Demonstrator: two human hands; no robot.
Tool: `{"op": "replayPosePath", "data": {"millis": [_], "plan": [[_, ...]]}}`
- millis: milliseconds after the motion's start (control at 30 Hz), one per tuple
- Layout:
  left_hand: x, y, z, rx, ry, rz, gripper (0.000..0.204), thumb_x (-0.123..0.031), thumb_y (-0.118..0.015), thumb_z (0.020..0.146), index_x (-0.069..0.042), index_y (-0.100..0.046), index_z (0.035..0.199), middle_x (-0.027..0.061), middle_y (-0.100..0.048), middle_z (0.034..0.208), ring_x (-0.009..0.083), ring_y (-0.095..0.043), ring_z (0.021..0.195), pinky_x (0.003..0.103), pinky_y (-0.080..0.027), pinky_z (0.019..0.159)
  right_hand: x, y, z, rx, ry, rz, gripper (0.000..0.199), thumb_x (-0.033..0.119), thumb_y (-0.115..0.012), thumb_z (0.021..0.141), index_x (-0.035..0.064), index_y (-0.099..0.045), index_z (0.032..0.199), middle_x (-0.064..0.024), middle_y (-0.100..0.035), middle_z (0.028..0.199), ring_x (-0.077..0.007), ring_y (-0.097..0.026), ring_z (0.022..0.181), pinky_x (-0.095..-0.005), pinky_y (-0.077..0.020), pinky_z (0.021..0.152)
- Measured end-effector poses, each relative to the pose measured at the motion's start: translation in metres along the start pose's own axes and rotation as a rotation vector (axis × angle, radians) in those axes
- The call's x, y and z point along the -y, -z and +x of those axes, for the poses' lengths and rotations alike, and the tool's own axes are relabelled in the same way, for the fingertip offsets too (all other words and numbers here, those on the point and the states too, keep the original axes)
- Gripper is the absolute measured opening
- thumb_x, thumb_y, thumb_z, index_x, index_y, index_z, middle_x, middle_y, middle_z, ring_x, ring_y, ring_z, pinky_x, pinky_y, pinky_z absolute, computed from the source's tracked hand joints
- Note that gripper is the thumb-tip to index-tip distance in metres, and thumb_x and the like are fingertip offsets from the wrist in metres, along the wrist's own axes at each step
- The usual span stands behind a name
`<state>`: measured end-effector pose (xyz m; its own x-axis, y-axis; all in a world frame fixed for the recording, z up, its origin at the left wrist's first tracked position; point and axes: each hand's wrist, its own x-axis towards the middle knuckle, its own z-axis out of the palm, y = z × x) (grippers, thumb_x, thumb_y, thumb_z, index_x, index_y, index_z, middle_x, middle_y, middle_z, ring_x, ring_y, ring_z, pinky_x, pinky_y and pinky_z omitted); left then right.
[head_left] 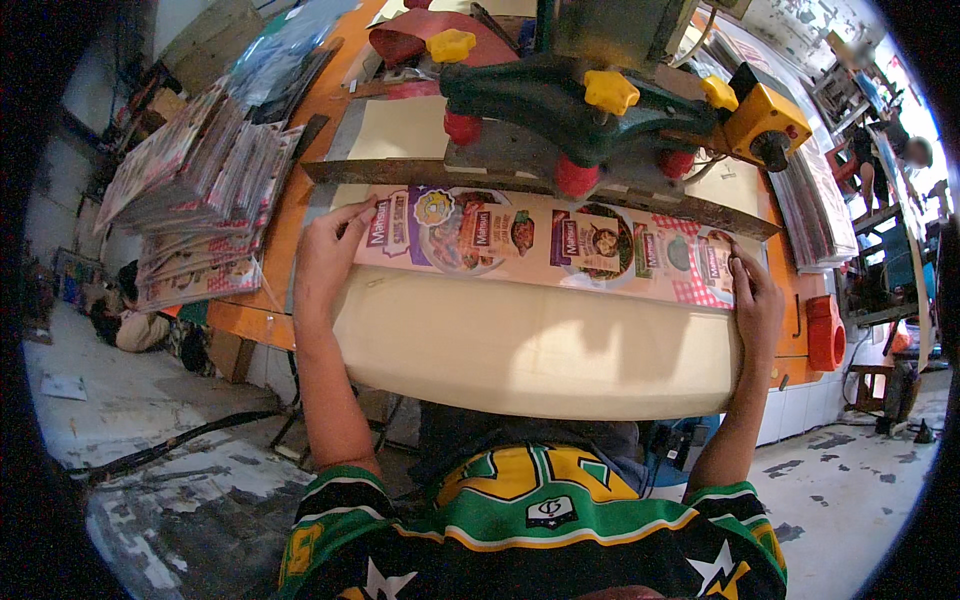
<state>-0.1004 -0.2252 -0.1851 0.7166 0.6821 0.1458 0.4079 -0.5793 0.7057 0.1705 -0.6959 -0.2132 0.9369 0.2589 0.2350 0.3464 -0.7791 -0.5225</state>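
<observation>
So the food-print strip (535, 243) sits straight along the metal bar (400, 173), we apparently steady its ends, left hand (335, 236) and right hand (757, 290) fingers half-curled, can't tell if pinching.

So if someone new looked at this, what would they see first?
Probably the long pink printed strip in the middle, with the left hand and right hand at its ends. Then the bright yellow star-shaped knobs on the dark green machine frame above it. The tall pile of printed sheets at the left stands out too.
</observation>
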Motion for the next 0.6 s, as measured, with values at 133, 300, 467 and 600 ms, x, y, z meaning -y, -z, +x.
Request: {"op": "replayPosePath", "data": {"millis": [133,300,467,600], "plan": [[0.011,-0.009,0.008,0.034,-0.004,-0.055,0.036,-0.029,-0.062,0.097,-0.001,-0.071,0.117,0.0206,-0.073,0.106,0.0260,-0.072,0.094,0.033,-0.052,0.085,0.011,0.013,-0.008,-0.032,0.018,-0.014,0.034,0.033,-0.060,0.097,0.0109,-0.071,0.121,-0.0205,-0.073,0.096,-0.0281,-0.073,0.087,-0.0378,-0.0529,0.077],[-0.008,-0.009,-0.004,-0.004,-0.102,0.015,0.036,-0.025,-0.059,0.099,0.002,-0.068,0.121,0.0205,-0.073,0.105,0.0228,-0.069,0.100,0.032,-0.049,0.089,0.000,0.004,-0.001,-0.027,-0.032,0.028,0.032,0.034,-0.063,0.097,0.0148,-0.073,0.120,-0.0189,-0.074,0.097,-0.0260,-0.074,0.088,-0.0347,-0.0538,0.077],[-0.004,-0.009,-0.014,0.039,-0.063,0.123,0.038,-0.025,-0.055,0.101,0.001,-0.065,0.128,0.0205,-0.071,0.114,0.0233,-0.066,0.105,0.033,-0.047,0.094,-0.003,0.007,-0.010,-0.056,0.003,0.031,0.030,0.034,-0.062,0.097,0.0172,-0.073,0.120,-0.0173,-0.074,0.093,-0.0286,-0.073,0.079,-0.0350,-0.0536,0.072],[-0.008,-0.019,-0.025,0.018,-0.052,0.059,0.039,-0.027,-0.052,0.104,0.000,-0.064,0.130,0.0196,-0.070,0.119,0.0240,-0.065,0.107,0.035,-0.047,0.096,-0.002,0.009,-0.024,-0.102,0.008,0.033,0.027,0.035,-0.061,0.096,0.0200,-0.075,0.114,-0.0176,-0.072,0.082,-0.0318,-0.071,0.074,-0.0405,-0.0537,0.071]]}}
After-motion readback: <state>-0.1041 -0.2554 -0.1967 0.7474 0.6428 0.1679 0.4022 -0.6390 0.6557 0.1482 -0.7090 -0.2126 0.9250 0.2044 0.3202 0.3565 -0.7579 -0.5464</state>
